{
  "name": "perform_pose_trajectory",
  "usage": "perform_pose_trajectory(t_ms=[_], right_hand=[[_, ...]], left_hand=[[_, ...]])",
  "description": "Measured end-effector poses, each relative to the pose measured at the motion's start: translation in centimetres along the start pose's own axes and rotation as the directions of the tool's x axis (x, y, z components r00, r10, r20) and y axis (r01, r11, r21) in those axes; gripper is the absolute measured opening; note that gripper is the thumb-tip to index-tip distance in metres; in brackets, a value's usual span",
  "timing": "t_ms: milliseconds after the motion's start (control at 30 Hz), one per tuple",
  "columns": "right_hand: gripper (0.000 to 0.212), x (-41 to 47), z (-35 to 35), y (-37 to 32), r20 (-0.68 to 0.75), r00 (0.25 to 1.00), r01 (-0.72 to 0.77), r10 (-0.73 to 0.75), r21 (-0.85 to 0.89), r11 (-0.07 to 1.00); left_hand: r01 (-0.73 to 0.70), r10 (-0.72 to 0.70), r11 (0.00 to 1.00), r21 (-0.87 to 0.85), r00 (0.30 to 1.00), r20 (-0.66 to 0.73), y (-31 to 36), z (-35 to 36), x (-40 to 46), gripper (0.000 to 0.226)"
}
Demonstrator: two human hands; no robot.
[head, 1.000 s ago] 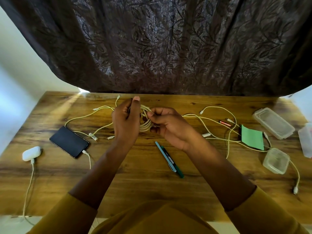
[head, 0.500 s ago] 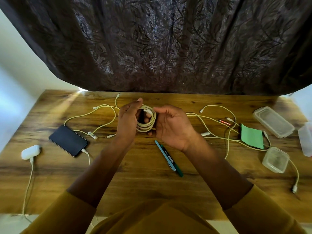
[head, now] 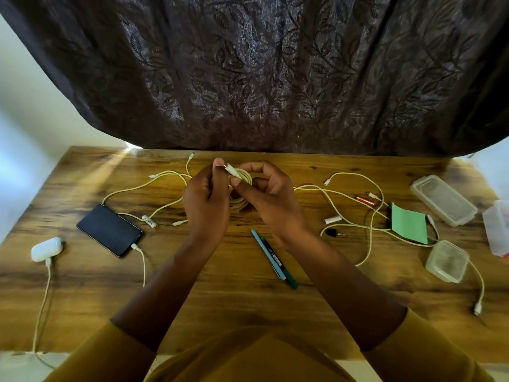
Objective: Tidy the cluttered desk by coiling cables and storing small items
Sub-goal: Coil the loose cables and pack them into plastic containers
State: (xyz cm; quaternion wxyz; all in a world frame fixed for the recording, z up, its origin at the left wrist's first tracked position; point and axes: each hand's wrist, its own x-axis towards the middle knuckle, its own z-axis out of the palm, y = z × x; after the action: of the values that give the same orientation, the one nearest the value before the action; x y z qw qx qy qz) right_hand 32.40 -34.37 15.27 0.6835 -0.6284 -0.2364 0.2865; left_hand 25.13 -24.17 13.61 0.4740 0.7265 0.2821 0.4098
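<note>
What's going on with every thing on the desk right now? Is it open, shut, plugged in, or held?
Coiled cable: wound up, held by both hands.
Left hand: pinching the cable's plug end.
Right hand: gripping the coil.
Phone: screen dark, cable plugged in.
Earbud case: shut, cable plugged in.
Long box: lid on.
Small box: lid on.
Pens: lying flat, side by side.

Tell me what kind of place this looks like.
Probably a desk in a home, set against a window. A wooden desk stands before a dark leaf-patterned curtain, and a phone on charge, pens and loose cables lie on it.
</note>
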Motion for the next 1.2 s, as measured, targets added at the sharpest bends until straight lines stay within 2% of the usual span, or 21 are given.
perform_pose_trajectory(t_ms=[100,233,433,600,800,933,1033,1200], right_hand=[[0.020,-0.2,0.5,-0.1,-0.037,0.999,0.013,-0.016,-0.078,0.997],[0.022,-0.5,1.1,-0.7,-0.071,0.996,-0.062,0.061,-0.003,0.998],[0.034,-0.1,0.9,-1.3,0.003,0.967,-0.253,0.254,0.113,0.961],[0.031,0.3,0.7,-1.2,0.020,0.969,-0.246,0.245,0.064,0.967],[0.034,0.5,0.9,-0.7,-0.032,0.979,-0.199,0.200,0.030,0.980],[0.035,1.0,0.6,-0.1,-0.054,0.977,-0.206,0.206,0.010,0.979],[0.034,1.2,0.0,0.3,-0.043,0.982,-0.185,0.184,-0.010,0.983],[0.031,1.4,-0.7,1.2,-0.066,0.997,-0.043,0.028,-0.231,0.972]], left_hand=[[-0.094,0.096,0.993,0.070,0.995,-0.031,-0.1,-0.1,-0.2,0.044],[-0.185,0.196,0.973,0.137,0.979,-0.065,-0.3,-0.1,-0.2,0.044],[-0.190,0.197,0.975,0.114,0.978,-0.060,-0.6,-0.4,-0.4,0.041],[-0.016,0.009,0.994,-0.106,0.998,-0.066,-0.8,0.1,-0.8,0.044],[0.195,-0.225,0.924,-0.329,0.973,-0.056,-0.4,0.7,-0.4,0.047],[0.184,-0.199,0.943,-0.278,0.979,-0.030,-0.6,0.6,0.0,0.053],[0.198,-0.190,0.955,-0.220,0.980,0.057,-1.1,0.0,0.3,0.053],[0.232,-0.198,0.968,-0.092,0.938,0.283,-1.6,-1.0,1.1,0.027]])
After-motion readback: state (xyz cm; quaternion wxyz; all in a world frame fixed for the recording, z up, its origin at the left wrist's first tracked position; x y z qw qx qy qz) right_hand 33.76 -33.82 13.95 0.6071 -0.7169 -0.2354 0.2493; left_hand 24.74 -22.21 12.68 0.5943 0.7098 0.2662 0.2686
